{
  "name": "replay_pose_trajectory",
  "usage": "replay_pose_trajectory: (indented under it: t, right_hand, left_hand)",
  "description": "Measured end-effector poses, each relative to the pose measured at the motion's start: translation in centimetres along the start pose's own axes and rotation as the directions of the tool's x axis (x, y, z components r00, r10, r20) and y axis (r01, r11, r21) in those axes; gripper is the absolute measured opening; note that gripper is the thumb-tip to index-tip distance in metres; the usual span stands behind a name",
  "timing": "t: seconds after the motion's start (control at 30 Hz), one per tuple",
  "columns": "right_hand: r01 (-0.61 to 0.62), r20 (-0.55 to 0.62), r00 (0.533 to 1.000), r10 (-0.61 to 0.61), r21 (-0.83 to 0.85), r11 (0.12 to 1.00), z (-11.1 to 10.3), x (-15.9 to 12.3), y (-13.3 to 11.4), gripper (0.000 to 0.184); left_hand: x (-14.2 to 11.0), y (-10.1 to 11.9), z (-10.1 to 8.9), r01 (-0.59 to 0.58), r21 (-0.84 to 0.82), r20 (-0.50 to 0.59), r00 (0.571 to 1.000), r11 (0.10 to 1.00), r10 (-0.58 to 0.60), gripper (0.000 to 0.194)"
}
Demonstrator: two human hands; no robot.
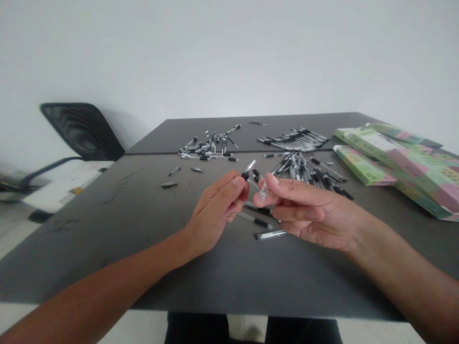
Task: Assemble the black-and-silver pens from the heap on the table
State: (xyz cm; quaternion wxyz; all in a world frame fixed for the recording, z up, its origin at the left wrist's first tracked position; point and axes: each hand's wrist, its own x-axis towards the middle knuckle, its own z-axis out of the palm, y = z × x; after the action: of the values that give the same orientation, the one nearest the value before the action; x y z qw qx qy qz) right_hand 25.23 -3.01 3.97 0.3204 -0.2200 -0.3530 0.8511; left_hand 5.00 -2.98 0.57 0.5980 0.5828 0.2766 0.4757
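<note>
My left hand is closed in a pinch on a pen piece with a black grip and a pale, pointed tip. Most of that piece is hidden in my fingers. Close beside it, my right hand pinches a clear pen part between thumb and fingertip; whether it is a cap or a barrel end I cannot tell. Under the hands lie several loose pens, among them a clear one with a black grip and a silver-and-black one. A heap of pens is just behind my right hand.
Aligned pens lie in a row farther back. A second pile of pen pieces is at the back left, with a few small dark parts nearer. Green-and-pink boxes lie at right. A mesh chair stands left of the dark table.
</note>
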Motion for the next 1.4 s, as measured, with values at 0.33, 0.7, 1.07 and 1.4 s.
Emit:
replay_pose_trajectory:
  t: [0.33, 0.7, 1.07, 1.4]
  right_hand:
    - [0.114, -0.200, 0.974, -0.103, 0.043, 0.993, -1.3, -0.2, -2.4, 0.019]
    - [0.563, -0.402, 0.728, -0.555, -0.111, 0.819, -4.1, -5.4, -9.0, 0.068]
    - [0.548, -0.523, 0.689, -0.501, -0.076, 0.833, -5.6, -4.5, -9.4, 0.032]
    - [0.474, -0.466, 0.613, -0.638, -0.428, 0.769, -6.5, -3.8, -9.0, 0.016]
  left_hand:
    - [0.3, -0.2, -0.2, 0.004, -0.050, -0.003, 1.000, 0.999, -0.004, 0.042]
    - [0.7, -0.4, -0.6, 0.027, -0.084, -0.050, 0.998, 0.996, -0.031, 0.044]
    - [0.6, -0.6, -0.4, 0.044, -0.079, -0.044, 0.998, 0.996, -0.047, 0.044]
    - [0.3, -0.6, 0.0, 0.065, -0.082, -0.005, 0.998, 0.995, -0.066, 0.041]
